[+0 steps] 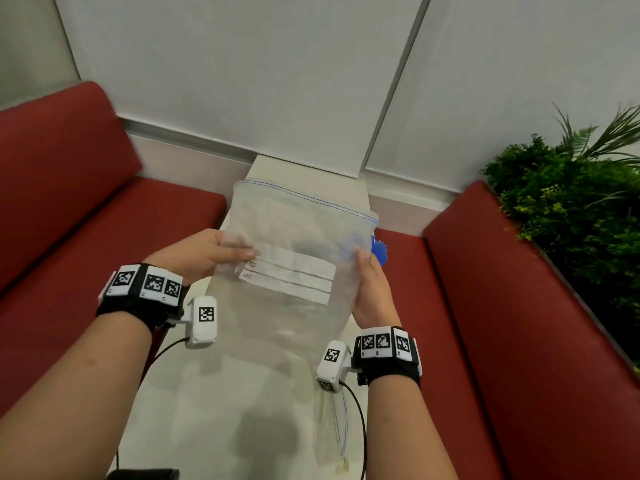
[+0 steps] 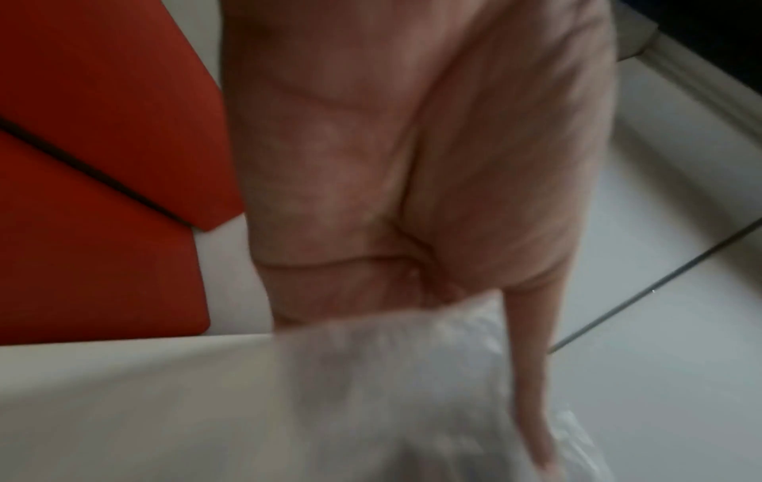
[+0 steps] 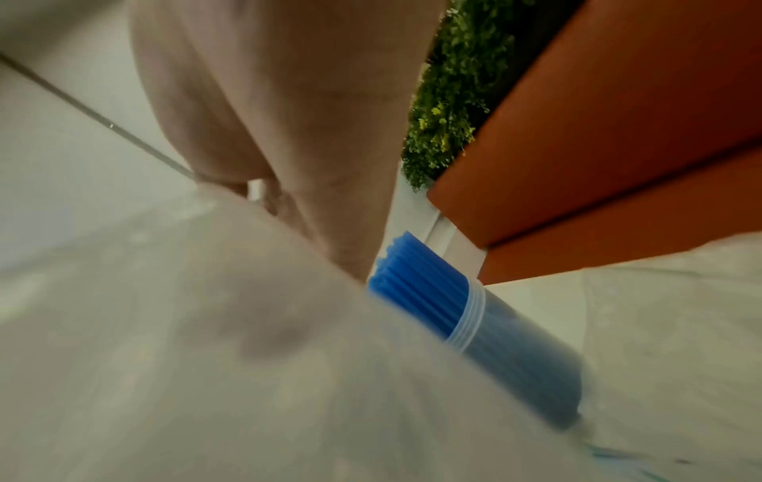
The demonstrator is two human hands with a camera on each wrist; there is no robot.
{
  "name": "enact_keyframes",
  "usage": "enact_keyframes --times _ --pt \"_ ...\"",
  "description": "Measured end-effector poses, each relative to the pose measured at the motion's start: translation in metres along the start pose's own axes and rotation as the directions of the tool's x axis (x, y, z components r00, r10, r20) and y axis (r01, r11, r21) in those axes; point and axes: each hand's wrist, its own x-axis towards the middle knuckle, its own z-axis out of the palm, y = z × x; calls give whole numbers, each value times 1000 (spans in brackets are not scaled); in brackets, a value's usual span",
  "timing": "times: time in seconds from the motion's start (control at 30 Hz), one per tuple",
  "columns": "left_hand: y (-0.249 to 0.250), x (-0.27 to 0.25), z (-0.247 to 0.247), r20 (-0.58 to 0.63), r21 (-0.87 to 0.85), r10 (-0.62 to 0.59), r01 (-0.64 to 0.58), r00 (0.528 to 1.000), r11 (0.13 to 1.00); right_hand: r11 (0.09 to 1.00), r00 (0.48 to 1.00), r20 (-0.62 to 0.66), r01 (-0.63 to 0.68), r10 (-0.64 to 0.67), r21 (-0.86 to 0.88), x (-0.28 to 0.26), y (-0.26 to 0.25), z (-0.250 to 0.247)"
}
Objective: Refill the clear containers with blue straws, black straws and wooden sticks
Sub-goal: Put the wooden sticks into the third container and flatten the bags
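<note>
While held by both hands, clear zip bag, crumpled, blue-sealed.

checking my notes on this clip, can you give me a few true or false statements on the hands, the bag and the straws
1. Both hands hold the clear zip bag. True: the left hand grips its left edge, the right hand its right edge.
2. The bag is packed full of black straws. False: it looks empty in the head view.
3. The blue straws stand in a clear container. True.
4. The blue straws lie loose on the red seat. False: they are bundled in the container on the white table.
5. A green plant sits behind the red seat on the right. True.
</note>
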Motion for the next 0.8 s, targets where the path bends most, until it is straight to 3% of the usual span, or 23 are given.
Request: enact_keyframes --times 0.07,0.13,0.2,0.27,0.37,0.43,0.5,0.53,0.6,0.63,0.7,0.77,0.8 --pt "1 5 6 -111 -90 69 -79 991 993 982 995 90 -31 48 -184 -3 8 -3" --pt "5 9 3 -137 -156 81 -102 987 982 962 989 127 -46 82 -268 -6 15 -8" --pt "10 8 -3 -116 -103 72 -84 991 991 978 993 100 -46 68 -204 -7 18 -15" --pt "11 8 -9 -169 -28 79 -85 982 996 996 995 83 -49 55 -79 -9 14 -20" --pt "9 11 -15 -302 -114 32 -69 953 991 996 991 100 -86 83 27 -11 9 -26" --pt "10 15 -19 -316 -175 28 -87 948 981 998 991 117 -70 70 -9 -16 9 -28" --pt "6 17 -28 -195 -304 -38 -24 980 952 995 999 39 36 -32 -97 -19 16 -30" --pt "3 17 -33 -98 -334 -117 78 988 939 987 996 15 86 -84 -133 -21 20 -31" --pt "-7 18 -37 107 -204 -218 236 970 950 963 987 27 158 -156 -219 -26 27 -34" --pt "-13 19 -35 188 -89 -233 253 954 963 947 986 38 164 -160 -277 -29 29 -36" --pt "-18 24 -27 205 106 -226 208 952 972 887 993 64 114 -96 -446 -36 29 -41" --pt "-14 31 -16 127 156 -167 147 978 977 733 999 29 34 -19 -679 -45 26 -48" --pt "-7 35 -9 117 184 -120 97 986 978 681 999 -28 6 -39 -732 -50 24 -52"
